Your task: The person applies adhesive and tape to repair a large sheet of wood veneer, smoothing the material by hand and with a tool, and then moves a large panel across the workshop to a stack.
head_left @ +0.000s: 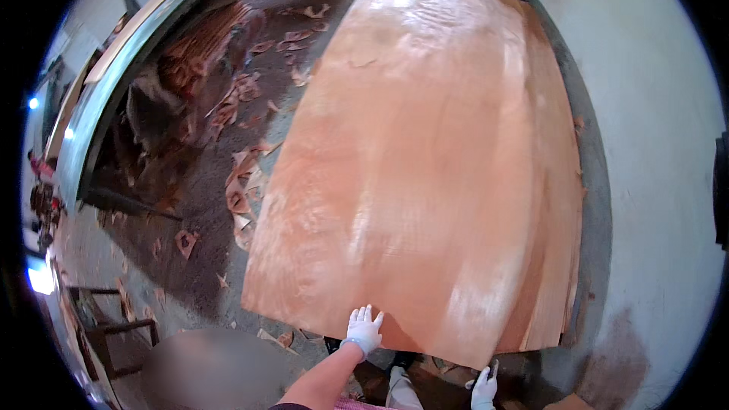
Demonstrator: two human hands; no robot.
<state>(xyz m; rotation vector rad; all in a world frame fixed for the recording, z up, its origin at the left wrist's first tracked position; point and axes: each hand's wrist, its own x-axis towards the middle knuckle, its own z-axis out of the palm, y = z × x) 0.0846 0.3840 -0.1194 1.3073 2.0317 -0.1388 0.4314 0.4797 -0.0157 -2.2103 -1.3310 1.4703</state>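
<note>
A broad stack of thin reddish-brown wood veneer sheets (410, 159) lies in front of me, wavy and stepped along its right side. My left hand (364, 332), in a white glove, lies on the near edge of the top sheet with its fingers spread. To the right and lower, my right hand (483, 390), also white-gloved, is at the near right corner of the top sheet. Its thumb and a finger stand apart around that corner; whether they touch it is hard to make out. The other fingers are partly hidden.
Torn veneer scraps (239, 190) litter the floor left of the stack. A long table (87, 133) curves along the left, with bundled veneer (201, 45) under it. A pale wall (661, 182) runs close on the right. A dark metal frame (121, 326) stands lower left.
</note>
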